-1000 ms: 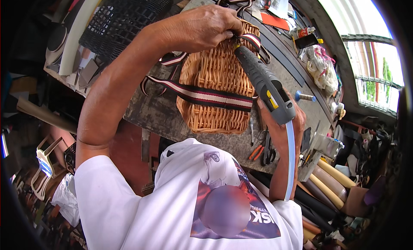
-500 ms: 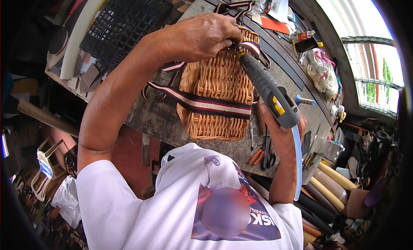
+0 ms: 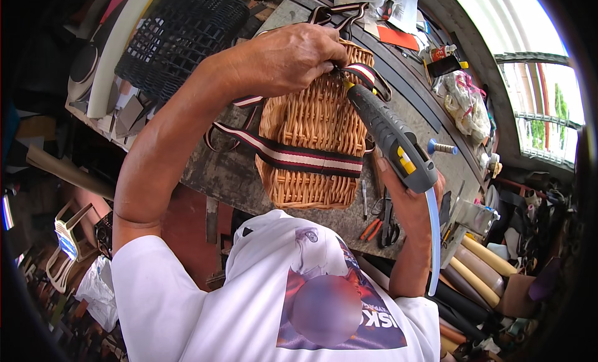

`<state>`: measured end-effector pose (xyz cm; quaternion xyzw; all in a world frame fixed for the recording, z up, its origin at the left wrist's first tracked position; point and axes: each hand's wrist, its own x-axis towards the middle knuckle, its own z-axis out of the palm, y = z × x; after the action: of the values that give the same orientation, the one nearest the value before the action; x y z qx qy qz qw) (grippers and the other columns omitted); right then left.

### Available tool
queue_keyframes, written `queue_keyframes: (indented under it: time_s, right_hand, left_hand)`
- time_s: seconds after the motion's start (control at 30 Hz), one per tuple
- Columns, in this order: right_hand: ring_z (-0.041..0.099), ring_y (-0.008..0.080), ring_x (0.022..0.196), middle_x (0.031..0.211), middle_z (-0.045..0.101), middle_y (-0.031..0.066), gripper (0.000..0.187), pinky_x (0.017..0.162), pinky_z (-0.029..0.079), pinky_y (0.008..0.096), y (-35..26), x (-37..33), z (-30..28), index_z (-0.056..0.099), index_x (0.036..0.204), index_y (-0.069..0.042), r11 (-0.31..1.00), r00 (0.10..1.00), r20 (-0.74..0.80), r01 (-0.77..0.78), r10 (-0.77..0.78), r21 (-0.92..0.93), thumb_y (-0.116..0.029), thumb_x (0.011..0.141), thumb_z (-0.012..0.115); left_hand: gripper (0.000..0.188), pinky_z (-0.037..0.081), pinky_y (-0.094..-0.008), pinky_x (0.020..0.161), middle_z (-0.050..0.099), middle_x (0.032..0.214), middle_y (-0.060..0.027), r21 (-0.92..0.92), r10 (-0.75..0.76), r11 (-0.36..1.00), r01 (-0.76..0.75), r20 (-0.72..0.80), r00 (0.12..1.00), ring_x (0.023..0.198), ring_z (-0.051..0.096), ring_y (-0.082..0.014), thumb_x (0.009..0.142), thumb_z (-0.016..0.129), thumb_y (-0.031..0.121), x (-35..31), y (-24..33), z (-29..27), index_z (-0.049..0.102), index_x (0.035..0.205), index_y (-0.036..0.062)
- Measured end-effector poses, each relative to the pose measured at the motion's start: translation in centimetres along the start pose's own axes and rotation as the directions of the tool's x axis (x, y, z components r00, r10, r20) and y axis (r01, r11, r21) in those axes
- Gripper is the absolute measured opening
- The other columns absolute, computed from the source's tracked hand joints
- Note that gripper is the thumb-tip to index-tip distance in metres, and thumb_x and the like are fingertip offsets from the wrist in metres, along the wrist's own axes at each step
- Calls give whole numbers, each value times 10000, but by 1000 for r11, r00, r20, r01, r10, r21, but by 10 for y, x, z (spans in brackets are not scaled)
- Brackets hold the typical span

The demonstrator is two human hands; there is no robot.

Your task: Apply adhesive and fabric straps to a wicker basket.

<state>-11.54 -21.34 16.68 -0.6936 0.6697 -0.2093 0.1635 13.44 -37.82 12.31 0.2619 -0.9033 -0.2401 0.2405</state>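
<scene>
A brown wicker basket (image 3: 314,116) lies on the worktable, with two striped webbing straps in black, dark red and white. One strap (image 3: 311,158) crosses its near part. At its far part, my left hand (image 3: 289,58) pinches the other strap (image 3: 362,71), its fingertips partly hiding the spot. My right hand (image 3: 405,203) is wrapped around the grip of a grey glue gun (image 3: 389,125). The gun's nozzle points at the strap beside my left fingertips. A long translucent glue stick (image 3: 434,243) sticks out from its rear.
A black woven basket (image 3: 180,41) stands at the far left of the worktable (image 3: 218,175). Orange-handled pliers (image 3: 372,228), scissors (image 3: 390,228) and a pen (image 3: 364,197) lie near the front edge. A blue-headed bolt (image 3: 443,147) and a plastic bag (image 3: 464,100) are to the right.
The basket and its straps have shifted slightly toward me. My left hand and the glue gun have moved slightly nearer too. Both grips stay the same.
</scene>
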Motion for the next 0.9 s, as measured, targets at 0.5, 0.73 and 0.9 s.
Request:
queue_keyframes:
  time_s: [0.5, 0.73, 0.9]
  right_hand:
    - [726, 326, 958, 1077, 716, 183, 585, 836, 573, 380, 11, -1, -2, 620, 1249, 13, 987, 994, 1, 109, -110, -121, -49, 704, 822]
    - [695, 351, 1026, 1090, 706, 195, 520, 915, 541, 436, 14, 0, 2, 652, 1193, 25, 997, 999, -38, 5, -8, -82, -148, 740, 836]
    - [690, 357, 1025, 1082, 708, 182, 493, 917, 536, 443, 7, 4, 2, 661, 1167, 28, 993, 1000, -20, 11, -13, -116, -150, 743, 839]
  left_hand:
    - [264, 487, -416, 962, 619, 1155, -166, -75, -47, 996, 48, 23, 999, 1084, 612, -349, 922, 587, 21, -1, 1, -2, 646, 1179, -1]
    - [257, 490, -424, 952, 615, 1138, -158, -76, -58, 995, 61, 33, 998, 1072, 611, -344, 929, 584, 30, -1, 2, -2, 642, 1178, 6]
    - [255, 492, -425, 944, 614, 1132, -159, -73, -65, 995, 67, 30, 997, 1066, 613, -342, 931, 582, 34, -3, 4, -3, 641, 1177, 2]
